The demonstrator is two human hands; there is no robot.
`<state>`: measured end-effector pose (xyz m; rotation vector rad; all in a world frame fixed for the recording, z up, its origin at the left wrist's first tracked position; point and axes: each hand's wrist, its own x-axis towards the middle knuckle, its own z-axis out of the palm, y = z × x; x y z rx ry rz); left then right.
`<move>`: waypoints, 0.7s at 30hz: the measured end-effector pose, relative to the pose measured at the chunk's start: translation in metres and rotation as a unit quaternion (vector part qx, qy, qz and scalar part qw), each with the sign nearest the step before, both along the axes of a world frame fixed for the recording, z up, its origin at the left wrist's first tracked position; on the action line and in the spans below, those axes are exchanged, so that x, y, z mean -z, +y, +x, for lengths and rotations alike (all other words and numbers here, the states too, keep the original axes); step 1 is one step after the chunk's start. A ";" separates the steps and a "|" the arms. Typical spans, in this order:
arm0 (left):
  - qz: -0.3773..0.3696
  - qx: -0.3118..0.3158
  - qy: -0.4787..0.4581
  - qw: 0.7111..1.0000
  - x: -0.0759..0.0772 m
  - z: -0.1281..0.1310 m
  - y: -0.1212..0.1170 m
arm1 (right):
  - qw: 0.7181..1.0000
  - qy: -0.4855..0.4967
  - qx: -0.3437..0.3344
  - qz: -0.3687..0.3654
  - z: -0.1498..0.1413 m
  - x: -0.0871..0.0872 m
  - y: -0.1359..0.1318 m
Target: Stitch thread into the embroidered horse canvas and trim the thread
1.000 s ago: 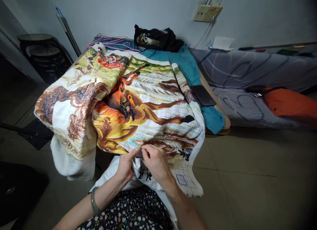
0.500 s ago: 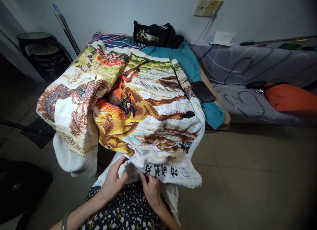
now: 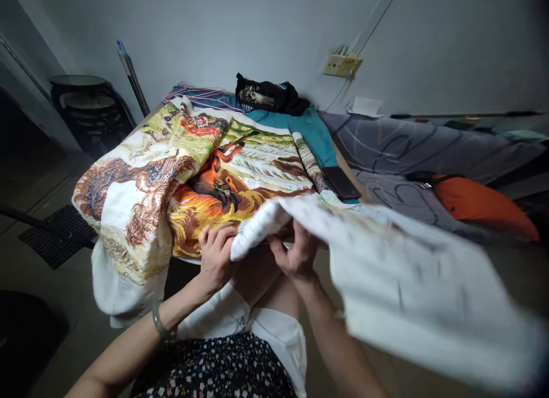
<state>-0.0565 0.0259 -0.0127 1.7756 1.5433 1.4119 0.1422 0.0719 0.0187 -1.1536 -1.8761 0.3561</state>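
A large cross-stitch cloth [image 3: 261,152], with horses worked in orange, yellow and brown, lies spread in front of me and over my knees. My left hand [image 3: 217,254] is closed on its near edge, fingers over the stitched side. Beside a raised white fold, my right hand [image 3: 297,250] pinches the cloth from below. From there the near right part is turned up and sweeps out to the right, smeared by motion, with its pale side showing. At the left a thick stitched layer is folded over. The thumb of my left hand is hidden.
A black phone [image 3: 342,182] lies by the rolled far right edge. Behind the cloth are a black bag [image 3: 272,98] and pink cords [image 3: 201,98] on teal fabric [image 3: 319,138]. To the right stands a grey patterned sofa [image 3: 364,140] with an orange bag [image 3: 480,206]; stacked black stools [image 3: 92,115] are at left.
The near edge with the black lettering has been lifted off my lap and swung to the right. Both hands have moved up and forward, and my left hand has closed on the cloth.
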 end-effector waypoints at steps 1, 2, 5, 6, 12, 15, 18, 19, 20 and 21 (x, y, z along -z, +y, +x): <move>-0.021 0.023 -0.001 1.000 -0.009 -0.006 0.005 | 0.999 -0.009 -0.015 0.049 -0.010 -0.018 0.023; -0.058 0.052 -0.009 0.997 -0.017 -0.012 0.010 | 0.996 -0.014 -0.033 0.082 -0.022 -0.032 0.045; -0.220 0.147 -0.115 0.957 -0.031 -0.029 0.022 | 0.984 -0.057 -0.166 0.036 -0.057 -0.052 0.096; -0.268 0.165 -0.173 0.933 -0.032 -0.033 0.026 | 0.976 -0.081 -0.203 -0.016 -0.064 -0.050 0.106; -0.377 0.146 -0.363 0.839 -0.025 -0.041 0.039 | 0.993 0.011 -0.119 0.008 -0.045 -0.011 0.065; -0.377 0.122 -0.382 0.835 -0.026 -0.043 0.040 | 0.996 0.032 -0.078 0.032 -0.020 0.000 0.017; -0.382 0.114 -0.413 0.819 -0.029 -0.046 0.037 | 0.997 0.007 -0.079 0.018 -0.014 0.010 -0.015; -0.396 0.125 -0.416 0.809 -0.030 -0.046 0.036 | 0.997 0.002 -0.079 0.021 -0.016 0.014 -0.020; -0.406 0.141 -0.414 0.802 -0.031 -0.047 0.036 | 0.997 -0.002 -0.078 0.028 -0.020 0.017 -0.023; -0.409 0.158 -0.407 0.801 -0.032 -0.046 0.035 | 0.996 -0.005 -0.076 0.036 -0.025 0.020 -0.024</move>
